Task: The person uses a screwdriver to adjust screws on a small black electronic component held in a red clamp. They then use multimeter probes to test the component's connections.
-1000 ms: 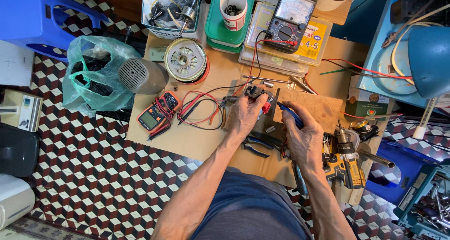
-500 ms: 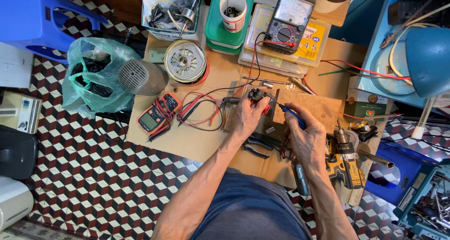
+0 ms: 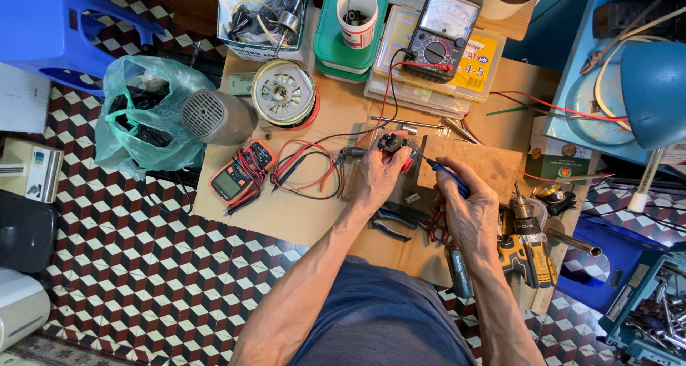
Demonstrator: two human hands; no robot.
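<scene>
Both hands converge — left hand [image 3: 379, 174] pinches the small black part [image 3: 391, 142] on the cardboard bench [image 3: 300, 216]; right hand [image 3: 468, 209] grips the blue-handled tool [image 3: 446, 177], its shaft angled up-left toward that part.

Low workbench [image 3: 300, 223], cardboard-covered, standing on a cube-patterned tile floor [image 3: 121, 266]. On it: orange digital multimeter [image 3: 236, 177] with red and black leads at centre left; round metal motor part [image 3: 284, 92] above that; analog meter [image 3: 441, 34] at upper centre (resting on flat clear cases); yellow cordless drill [image 3: 529, 248] at lower right.
</scene>
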